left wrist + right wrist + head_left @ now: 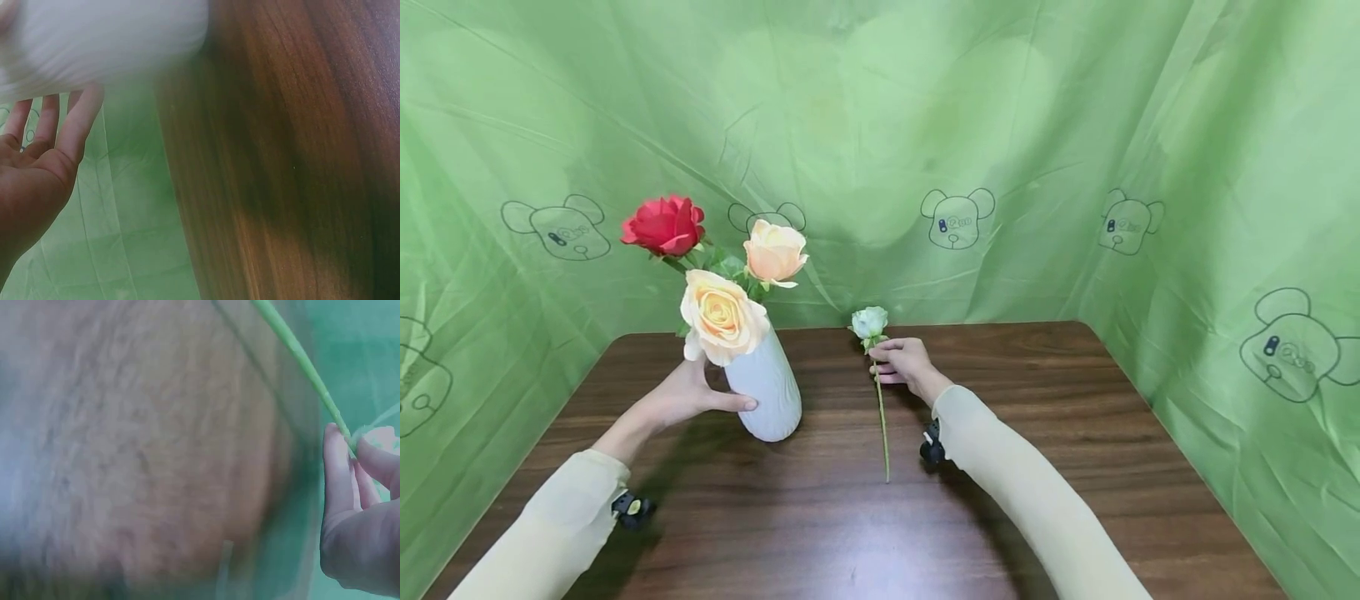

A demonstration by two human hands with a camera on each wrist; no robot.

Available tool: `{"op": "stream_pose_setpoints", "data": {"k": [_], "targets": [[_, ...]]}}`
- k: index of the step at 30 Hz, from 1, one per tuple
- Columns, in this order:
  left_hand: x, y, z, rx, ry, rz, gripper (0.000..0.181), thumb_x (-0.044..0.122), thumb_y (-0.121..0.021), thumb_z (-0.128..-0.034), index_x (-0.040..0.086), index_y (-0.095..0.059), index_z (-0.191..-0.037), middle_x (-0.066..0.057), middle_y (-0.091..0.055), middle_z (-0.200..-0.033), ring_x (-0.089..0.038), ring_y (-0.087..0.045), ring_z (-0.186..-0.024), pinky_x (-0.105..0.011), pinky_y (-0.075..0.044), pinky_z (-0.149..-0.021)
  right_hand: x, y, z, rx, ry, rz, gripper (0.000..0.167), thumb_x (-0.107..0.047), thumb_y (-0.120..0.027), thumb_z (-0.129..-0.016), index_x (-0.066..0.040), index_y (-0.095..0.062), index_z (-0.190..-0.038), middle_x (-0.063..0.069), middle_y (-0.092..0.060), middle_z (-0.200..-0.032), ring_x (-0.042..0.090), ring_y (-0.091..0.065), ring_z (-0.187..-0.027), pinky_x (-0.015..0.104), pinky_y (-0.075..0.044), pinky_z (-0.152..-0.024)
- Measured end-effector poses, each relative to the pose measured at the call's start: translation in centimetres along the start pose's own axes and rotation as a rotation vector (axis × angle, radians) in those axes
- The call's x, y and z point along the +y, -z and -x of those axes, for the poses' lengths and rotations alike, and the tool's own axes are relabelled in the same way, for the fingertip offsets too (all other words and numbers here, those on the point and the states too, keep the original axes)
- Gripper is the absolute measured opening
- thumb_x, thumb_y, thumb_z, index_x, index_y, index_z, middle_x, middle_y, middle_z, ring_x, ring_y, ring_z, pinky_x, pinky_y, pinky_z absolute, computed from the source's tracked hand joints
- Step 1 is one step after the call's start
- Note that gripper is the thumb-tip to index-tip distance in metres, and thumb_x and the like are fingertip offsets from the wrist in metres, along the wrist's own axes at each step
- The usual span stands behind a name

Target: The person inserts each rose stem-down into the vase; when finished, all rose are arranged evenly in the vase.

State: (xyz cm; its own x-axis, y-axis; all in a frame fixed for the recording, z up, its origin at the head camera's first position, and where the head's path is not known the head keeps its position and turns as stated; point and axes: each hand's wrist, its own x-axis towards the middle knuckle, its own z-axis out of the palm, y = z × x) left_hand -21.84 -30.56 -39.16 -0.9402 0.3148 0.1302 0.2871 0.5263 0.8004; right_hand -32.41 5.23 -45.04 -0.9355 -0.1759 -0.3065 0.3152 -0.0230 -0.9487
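Note:
My left hand [681, 398] grips a white ribbed vase [769, 390], thumb across its near side, and the other fingers partly hidden behind. In the head view the vase leans with its mouth to the left; whether its base touches the table I cannot tell. A red rose [664, 227], a peach rose [777, 252] and a cream-yellow rose [722, 317] stand in it. To the right, my right hand [908, 365] pinches the green stem [303, 359] of a pale blue-green rose [869, 322] just below its bloom. That stem's lower end points toward me.
Beneath both hands is a dark brown wooden table [820, 517] with rounded far corners. Green cloth [865, 150] printed with bear-head outlines hangs behind it and along both sides. Each wrist wears a small black camera [932, 443].

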Motion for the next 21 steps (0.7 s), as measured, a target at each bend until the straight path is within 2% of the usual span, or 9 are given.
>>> {"op": "stream_pose_setpoints", "data": {"k": [2, 6, 8, 10, 16, 21], "targets": [[-0.1, 0.0, 0.1, 0.001, 0.000, -0.001, 0.099, 0.026, -0.094, -0.0742, 0.023, -0.031, -0.150, 0.002, -0.044, -0.142, -0.021, -0.045, -0.129, -0.047, -0.043, -0.102, -0.8, 0.2, 0.5, -0.030, 0.007, -0.033, 0.028, -0.006, -0.074, -0.093, 0.001, -0.068, -0.119, 0.023, -0.072, -0.110, 0.024, -0.075, -0.079, 0.035, -0.060, -0.068], [-0.2, -0.1, 0.1, 0.006, 0.000, -0.001, 0.096, 0.027, -0.094, -0.0742, 0.022, -0.033, -0.149, 0.002, -0.046, -0.140, -0.023, -0.048, -0.126, -0.037, -0.045, -0.099, -3.1, 0.5, 1.9, -0.093, 0.032, -0.081, 0.026, -0.005, -0.075, -0.092, -0.002, -0.067, -0.116, 0.011, -0.076, -0.100, 0.025, -0.075, -0.085, 0.040, -0.060, -0.073], [-0.2, -0.1, 0.1, 0.008, -0.004, 0.002, 0.096, 0.026, -0.094, -0.0740, 0.021, -0.034, -0.148, 0.001, -0.047, -0.139, -0.024, -0.049, -0.125, -0.035, -0.046, -0.097, -4.5, 0.8, 2.9, -0.130, 0.041, -0.113, 0.024, -0.003, -0.073, -0.093, -0.003, -0.067, -0.116, 0.012, -0.075, -0.103, 0.026, -0.074, -0.089, 0.044, -0.059, -0.079], [-0.2, 0.0, 0.1, 0.008, -0.006, 0.005, 0.095, 0.025, -0.094, -0.0739, 0.021, -0.034, -0.148, 0.001, -0.047, -0.139, -0.025, -0.049, -0.125, -0.038, -0.046, -0.098, -5.8, 1.2, 3.9, -0.162, 0.050, -0.155, 0.024, 0.000, -0.070, -0.093, -0.003, -0.066, -0.116, 0.013, -0.075, -0.104, 0.026, -0.073, -0.092, 0.048, -0.057, -0.085], [-0.3, -0.1, 0.0, 0.007, -0.014, 0.009, 0.094, 0.024, -0.094, -0.0740, 0.020, -0.035, -0.147, 0.001, -0.048, -0.138, -0.025, -0.050, -0.123, -0.046, -0.046, -0.099, -8.8, 2.4, 6.7, -0.222, 0.092, -0.242, 0.033, 0.007, -0.061, -0.097, 0.004, -0.055, -0.129, 0.009, -0.071, -0.102, 0.026, -0.070, -0.095, 0.048, -0.054, -0.091], [-0.3, -0.1, -0.1, 0.008, -0.014, 0.007, 0.095, 0.025, -0.094, -0.0739, 0.021, -0.034, -0.148, 0.001, -0.047, -0.139, -0.026, -0.050, -0.124, -0.053, -0.044, -0.100, -10.8, 3.0, 9.4, -0.277, 0.152, -0.260, 0.029, 0.009, -0.056, -0.098, 0.001, -0.053, -0.126, 0.009, -0.069, -0.104, 0.031, -0.069, -0.101, 0.051, -0.049, -0.098]]}}
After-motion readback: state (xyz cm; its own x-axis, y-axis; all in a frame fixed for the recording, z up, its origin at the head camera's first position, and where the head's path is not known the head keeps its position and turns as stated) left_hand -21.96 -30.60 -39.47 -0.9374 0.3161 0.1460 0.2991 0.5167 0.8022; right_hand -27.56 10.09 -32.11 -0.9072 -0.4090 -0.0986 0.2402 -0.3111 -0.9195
